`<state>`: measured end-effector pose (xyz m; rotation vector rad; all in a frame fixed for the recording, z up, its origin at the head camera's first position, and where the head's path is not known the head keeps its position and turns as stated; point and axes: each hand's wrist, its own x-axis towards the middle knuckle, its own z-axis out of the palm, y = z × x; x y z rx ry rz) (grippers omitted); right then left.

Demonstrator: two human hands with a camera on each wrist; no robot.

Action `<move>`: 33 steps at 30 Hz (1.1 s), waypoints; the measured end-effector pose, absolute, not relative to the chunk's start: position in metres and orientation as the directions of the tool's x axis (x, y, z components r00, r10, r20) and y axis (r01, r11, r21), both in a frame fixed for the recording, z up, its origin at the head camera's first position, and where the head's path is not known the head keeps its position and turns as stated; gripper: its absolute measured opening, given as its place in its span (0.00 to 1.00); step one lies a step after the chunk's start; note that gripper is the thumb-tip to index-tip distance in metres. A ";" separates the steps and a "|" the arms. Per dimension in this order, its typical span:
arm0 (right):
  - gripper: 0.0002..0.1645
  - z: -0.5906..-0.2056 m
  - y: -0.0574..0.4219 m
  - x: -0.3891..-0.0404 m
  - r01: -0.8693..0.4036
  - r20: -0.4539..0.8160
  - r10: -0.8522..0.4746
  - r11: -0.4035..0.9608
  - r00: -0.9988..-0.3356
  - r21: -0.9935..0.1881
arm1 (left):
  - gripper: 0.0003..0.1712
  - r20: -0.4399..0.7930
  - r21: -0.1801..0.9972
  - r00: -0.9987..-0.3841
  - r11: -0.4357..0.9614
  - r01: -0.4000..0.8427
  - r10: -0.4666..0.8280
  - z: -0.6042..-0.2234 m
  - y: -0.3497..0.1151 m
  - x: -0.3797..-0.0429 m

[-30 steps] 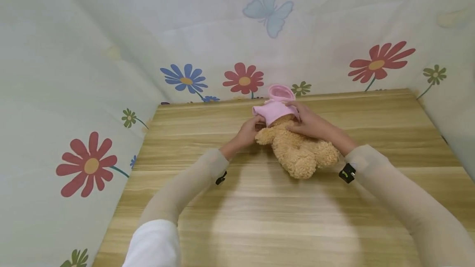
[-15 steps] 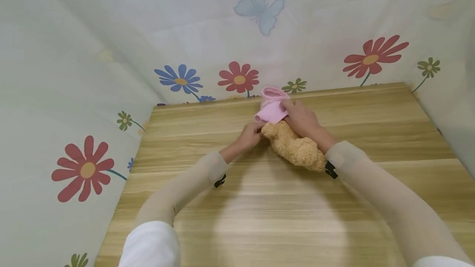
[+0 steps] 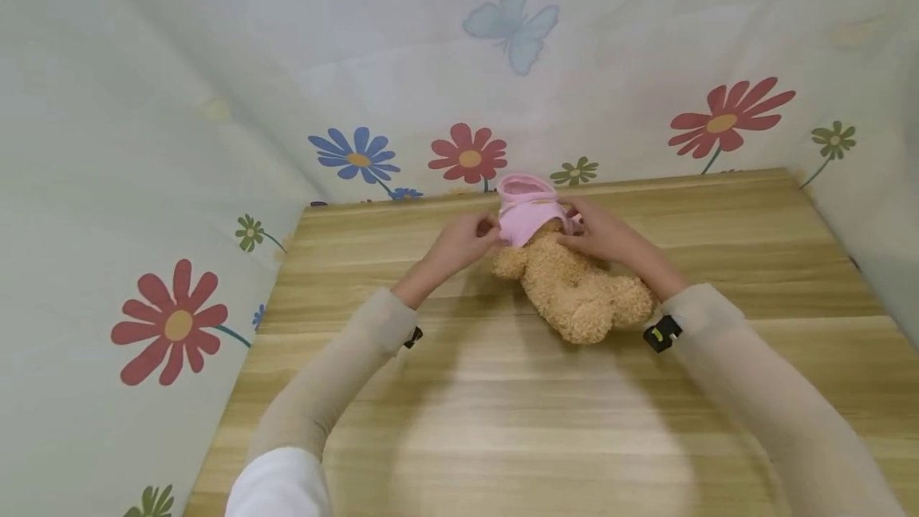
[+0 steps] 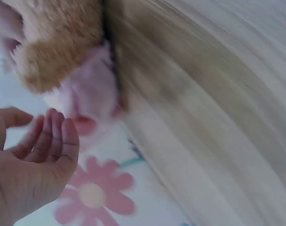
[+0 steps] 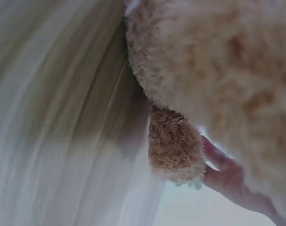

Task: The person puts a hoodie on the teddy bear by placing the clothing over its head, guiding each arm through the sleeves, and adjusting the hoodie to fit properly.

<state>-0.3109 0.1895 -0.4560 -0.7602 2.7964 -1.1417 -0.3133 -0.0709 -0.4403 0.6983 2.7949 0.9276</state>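
Note:
A tan teddy bear (image 3: 567, 294) lies on the table, its head hidden inside a small pink doll shirt (image 3: 527, 222) whose round opening faces the wall. My right hand (image 3: 610, 238) grips the shirt's right edge, with the thumb lying against the bear's fur. At the shirt's left side is my left hand (image 3: 459, 246). In the left wrist view, my left hand (image 4: 39, 160) has curved fingers and the thumb stands apart, with nothing between them, close to the pink cloth (image 4: 93, 89). Fur of the teddy bear (image 5: 199, 61) fills much of the right wrist view; my right hand is hidden there.
The wood-grain table (image 3: 546, 421) meets a pale wall cloth (image 3: 610, 102) printed with flowers and a butterfly. More cloth (image 3: 108, 182) hangs along the left side. The shirt's upper end lies close to the back edge.
The bear tipped toward the right hand and has turned back, its legs spreading again. My left hand has shifted up and left to the shirt's left edge. My right hand still grips the shirt.

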 end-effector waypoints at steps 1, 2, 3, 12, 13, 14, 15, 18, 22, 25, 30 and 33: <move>0.40 -0.457 0.191 -0.314 -0.442 0.169 -0.450 0.616 -0.877 -0.653 | 0.11 0.061 0.558 -0.883 0.717 0.418 0.466 -0.438 -0.064 -0.313; 0.38 -0.459 0.191 -0.315 -0.458 0.196 -0.444 0.620 -0.874 -0.637 | 0.14 0.091 0.500 -0.872 0.736 0.457 0.480 -0.437 -0.056 -0.313; 0.36 -0.461 0.189 -0.316 -0.472 0.224 -0.433 0.634 -0.873 -0.613 | 0.17 0.103 0.442 -0.861 0.753 0.488 0.498 -0.439 -0.047 -0.314; 0.13 -0.475 0.157 -0.315 -0.468 0.400 -0.307 0.785 -0.863 -0.406 | 0.09 0.148 0.093 -0.739 0.735 0.672 0.657 -0.453 -0.025 -0.323; 0.11 -0.475 0.154 -0.314 -0.455 0.392 -0.305 0.805 -0.868 -0.381 | 0.08 0.147 0.137 -0.704 0.691 0.710 0.695 -0.452 -0.028 -0.323; 0.09 -0.474 0.151 -0.314 -0.440 0.380 -0.303 0.825 -0.874 -0.355 | 0.08 0.141 0.197 -0.668 0.640 0.742 0.731 -0.451 -0.031 -0.322; 0.08 -0.473 0.149 -0.313 -0.424 0.366 -0.299 0.843 -0.881 -0.332 | 0.08 0.140 0.251 -0.630 0.589 0.769 0.763 -0.451 -0.034 -0.322; 0.09 -0.472 0.143 -0.313 -0.366 0.323 -0.269 0.884 -0.907 -0.291 | 0.08 0.107 0.392 -0.573 0.495 0.775 0.812 -0.451 -0.044 -0.321; 0.09 -0.475 0.139 -0.316 -0.387 0.327 -0.291 0.878 -0.899 -0.282 | 0.08 0.082 0.436 -0.661 0.570 0.697 0.746 -0.459 -0.050 -0.318; 0.05 -0.477 0.144 -0.317 -0.469 0.332 -0.366 0.823 -0.869 -0.321 | 0.06 0.083 0.364 -0.764 0.694 0.621 0.640 -0.469 -0.051 -0.314; 0.25 -0.480 0.165 -0.320 -0.507 0.299 -0.414 0.764 -0.860 -0.400 | 0.06 0.094 0.327 -0.853 0.793 0.514 0.514 -0.486 -0.051 -0.310; 0.19 -0.491 0.171 -0.325 -0.547 0.377 -0.411 0.733 -0.830 -0.405 | 0.08 0.116 0.354 -0.872 0.800 0.484 0.476 -0.491 -0.053 -0.309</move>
